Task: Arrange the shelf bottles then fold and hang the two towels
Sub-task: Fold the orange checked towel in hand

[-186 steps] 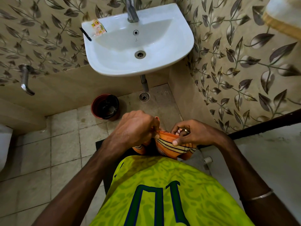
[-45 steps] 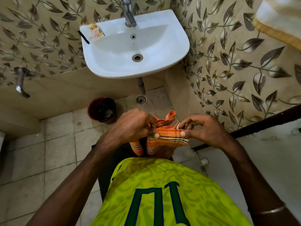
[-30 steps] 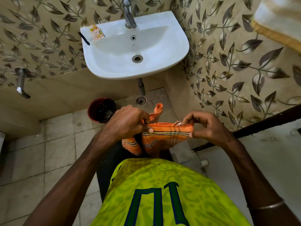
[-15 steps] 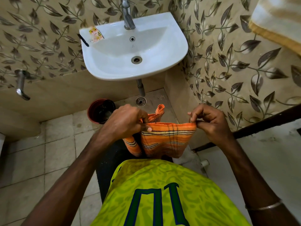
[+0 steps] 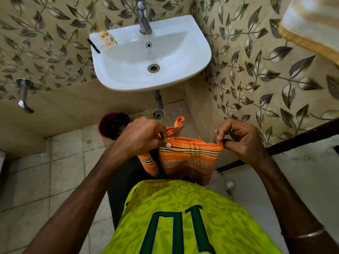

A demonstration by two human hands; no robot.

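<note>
Single view, head-worn, wide-angle. Looks forward and steeply down from above person's chest; shirt [image 5: 183, 217] fills bottom edge, both forearms run up from lower corners. Left hand [image 5: 141, 136] and right hand [image 5: 242, 138] sit just below frame centre, close to lens, with towel [image 5: 189, 158] stretched between them. Beyond hands, farther off, sink [image 5: 192, 57] seen from above; wall above and to right of hands bends with lens. Floor [image 5: 36, 180] lies left of and below hands. No second view, so no shared area.
</note>
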